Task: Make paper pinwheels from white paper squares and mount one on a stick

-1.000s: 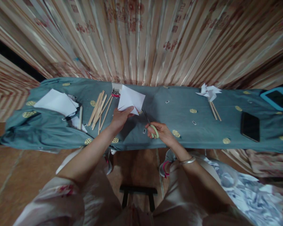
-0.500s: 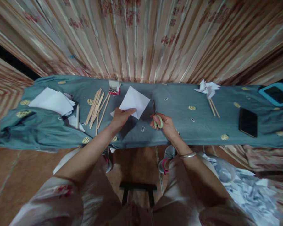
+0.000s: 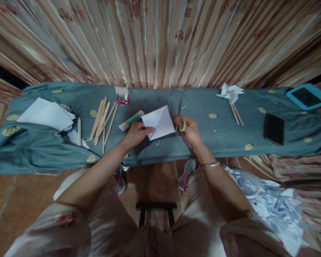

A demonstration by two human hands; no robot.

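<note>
A creased square of white paper (image 3: 162, 123) is pinched at its left corner by my left hand (image 3: 137, 135), thumb on top. Just right of the paper, my right hand (image 3: 188, 129) grips a pair of scissors (image 3: 180, 114) with pale green handles, its blades pointing away from me. The paper's right edge is close to the scissors' handles. Behind my left hand lies a green and white tube (image 3: 132, 120), partly covered by the hand.
Wooden sticks (image 3: 103, 119) and a small red box of metal pins (image 3: 122, 98) lie left. Further left are white sheets (image 3: 46, 114) and a pale stick-like tool (image 3: 79, 131). A paper pinwheel (image 3: 231, 93), a black phone (image 3: 274, 129) and a blue-framed device (image 3: 307, 96) are right.
My left hand has turned the paper, and it is now nearer my right hand and the scissors. The green and white tube has come into sight. The whole view has shifted slightly.
</note>
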